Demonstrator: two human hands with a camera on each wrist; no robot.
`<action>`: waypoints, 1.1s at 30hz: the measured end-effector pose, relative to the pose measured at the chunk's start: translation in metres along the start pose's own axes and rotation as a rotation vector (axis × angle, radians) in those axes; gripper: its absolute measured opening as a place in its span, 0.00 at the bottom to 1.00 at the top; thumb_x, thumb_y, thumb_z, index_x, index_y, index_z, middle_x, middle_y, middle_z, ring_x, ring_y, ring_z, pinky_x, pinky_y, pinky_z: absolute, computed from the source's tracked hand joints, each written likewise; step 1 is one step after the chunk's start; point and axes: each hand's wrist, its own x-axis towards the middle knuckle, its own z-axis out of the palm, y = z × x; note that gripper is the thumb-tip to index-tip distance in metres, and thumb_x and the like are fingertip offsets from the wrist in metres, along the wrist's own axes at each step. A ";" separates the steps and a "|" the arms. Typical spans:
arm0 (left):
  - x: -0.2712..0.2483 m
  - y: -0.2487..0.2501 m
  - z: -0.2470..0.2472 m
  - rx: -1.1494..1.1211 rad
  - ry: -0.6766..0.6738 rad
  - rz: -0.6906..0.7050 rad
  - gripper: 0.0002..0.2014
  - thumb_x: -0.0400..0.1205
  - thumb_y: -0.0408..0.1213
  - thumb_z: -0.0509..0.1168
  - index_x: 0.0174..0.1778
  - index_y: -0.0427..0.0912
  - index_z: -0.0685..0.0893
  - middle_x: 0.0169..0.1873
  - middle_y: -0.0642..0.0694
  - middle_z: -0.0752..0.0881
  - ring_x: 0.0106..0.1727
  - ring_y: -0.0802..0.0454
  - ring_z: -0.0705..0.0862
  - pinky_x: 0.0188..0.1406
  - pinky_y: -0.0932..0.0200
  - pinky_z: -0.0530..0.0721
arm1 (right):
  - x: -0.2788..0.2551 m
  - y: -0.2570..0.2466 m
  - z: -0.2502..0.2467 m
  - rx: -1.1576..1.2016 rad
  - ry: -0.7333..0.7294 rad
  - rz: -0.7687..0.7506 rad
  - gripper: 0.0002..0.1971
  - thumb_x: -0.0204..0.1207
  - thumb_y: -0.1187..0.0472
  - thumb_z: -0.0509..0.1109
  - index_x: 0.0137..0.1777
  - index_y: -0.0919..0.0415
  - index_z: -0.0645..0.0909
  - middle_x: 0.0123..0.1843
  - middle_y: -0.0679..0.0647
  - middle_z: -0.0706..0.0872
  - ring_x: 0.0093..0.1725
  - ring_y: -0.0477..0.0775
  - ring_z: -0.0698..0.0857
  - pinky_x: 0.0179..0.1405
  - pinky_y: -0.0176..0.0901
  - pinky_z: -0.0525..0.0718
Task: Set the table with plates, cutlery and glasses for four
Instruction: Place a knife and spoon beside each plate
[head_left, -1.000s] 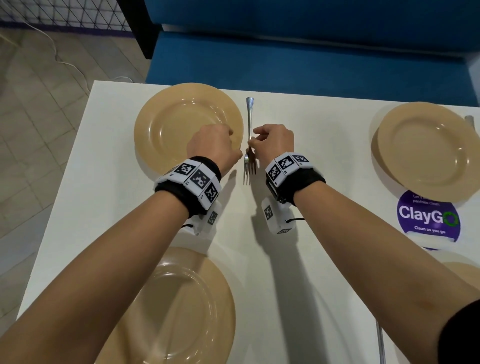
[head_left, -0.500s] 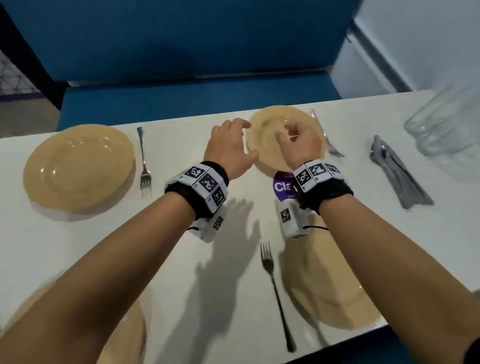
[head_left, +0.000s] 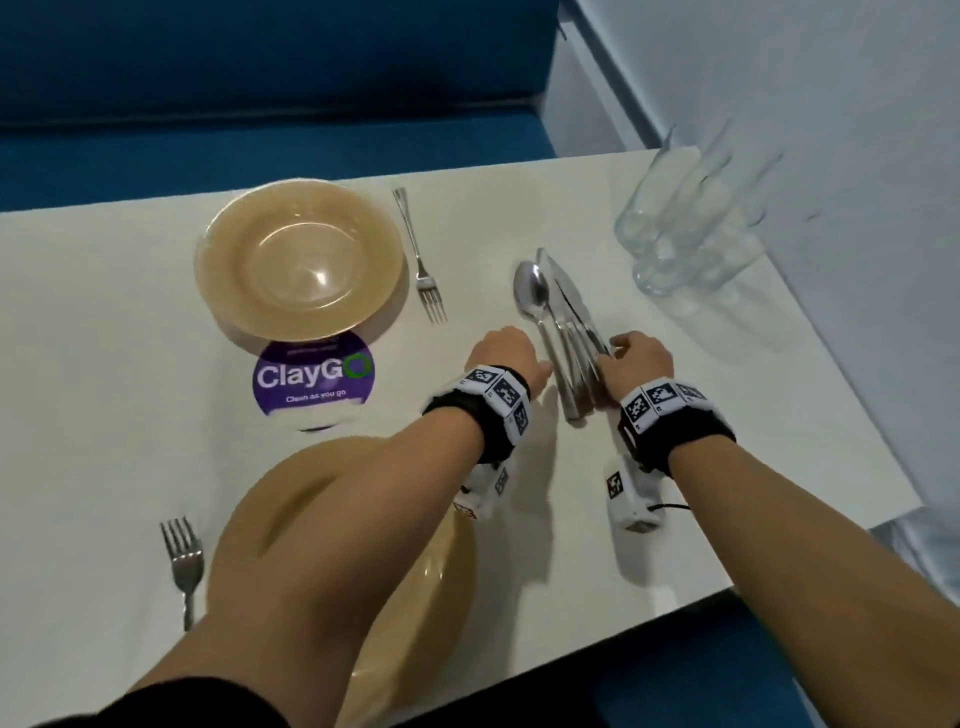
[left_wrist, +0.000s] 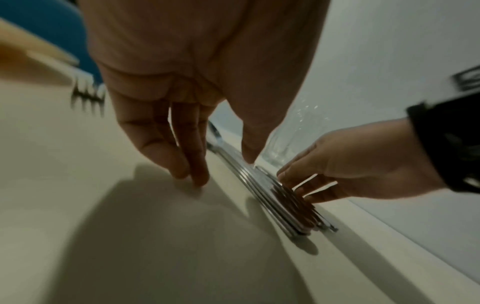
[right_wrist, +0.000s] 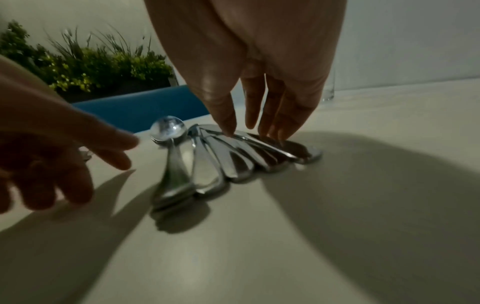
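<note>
ClayGo sticker (head_left: 313, 381) betw. plates, right hand (head_left: 640, 358) touching cutlery (head_left: 563, 332)

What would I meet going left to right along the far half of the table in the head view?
Far plate → fork → spoon → knives → glasses. The hands lie nearer, so they are left out.
</note>
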 end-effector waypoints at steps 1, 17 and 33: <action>0.004 -0.002 0.003 -0.022 0.025 -0.028 0.16 0.81 0.48 0.66 0.45 0.37 0.76 0.42 0.41 0.81 0.39 0.45 0.77 0.37 0.56 0.76 | -0.002 -0.004 0.003 -0.011 0.001 -0.043 0.17 0.75 0.61 0.69 0.63 0.62 0.82 0.62 0.64 0.84 0.61 0.63 0.83 0.62 0.45 0.78; 0.042 0.045 0.039 -0.257 0.032 -0.235 0.12 0.79 0.41 0.68 0.41 0.34 0.87 0.38 0.43 0.89 0.41 0.46 0.87 0.38 0.57 0.86 | 0.057 0.028 -0.029 -0.290 -0.292 -0.193 0.15 0.73 0.57 0.68 0.38 0.71 0.85 0.26 0.57 0.78 0.28 0.57 0.78 0.24 0.37 0.74; -0.030 -0.005 -0.004 -0.602 0.195 -0.184 0.13 0.82 0.33 0.65 0.30 0.39 0.79 0.28 0.43 0.85 0.21 0.58 0.85 0.27 0.61 0.89 | -0.015 0.010 -0.036 0.043 -0.278 -0.324 0.11 0.85 0.59 0.55 0.59 0.62 0.75 0.50 0.62 0.83 0.48 0.64 0.82 0.46 0.46 0.78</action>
